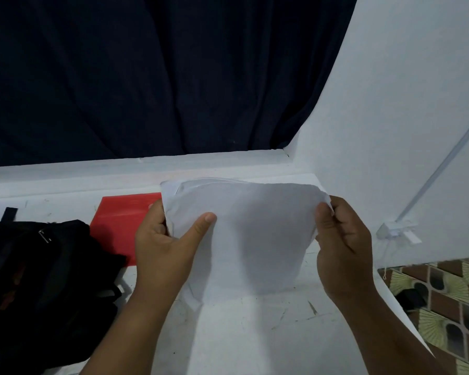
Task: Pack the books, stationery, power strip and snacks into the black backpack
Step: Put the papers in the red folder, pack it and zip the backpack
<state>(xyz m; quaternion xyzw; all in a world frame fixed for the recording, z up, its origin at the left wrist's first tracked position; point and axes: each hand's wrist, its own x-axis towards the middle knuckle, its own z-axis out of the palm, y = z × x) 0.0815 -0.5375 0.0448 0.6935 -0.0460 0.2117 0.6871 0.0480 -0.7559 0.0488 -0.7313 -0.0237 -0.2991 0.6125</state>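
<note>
I hold a bundle of white paper sheets (241,234) upright above the white table (255,334). My left hand (163,244) grips its left edge, thumb laid across the front. My right hand (341,239) pinches the upper right edge. The black backpack (44,288) lies at the left of the table, touching my left forearm. A flat red book or folder (119,226) lies behind the backpack, partly hidden by it and by the paper.
A dark blue curtain (160,77) hangs behind the table's raised white back ledge (92,171). A white wall (404,131) with a cable conduit stands at the right. Patterned floor tiles (450,307) show past the table's right edge.
</note>
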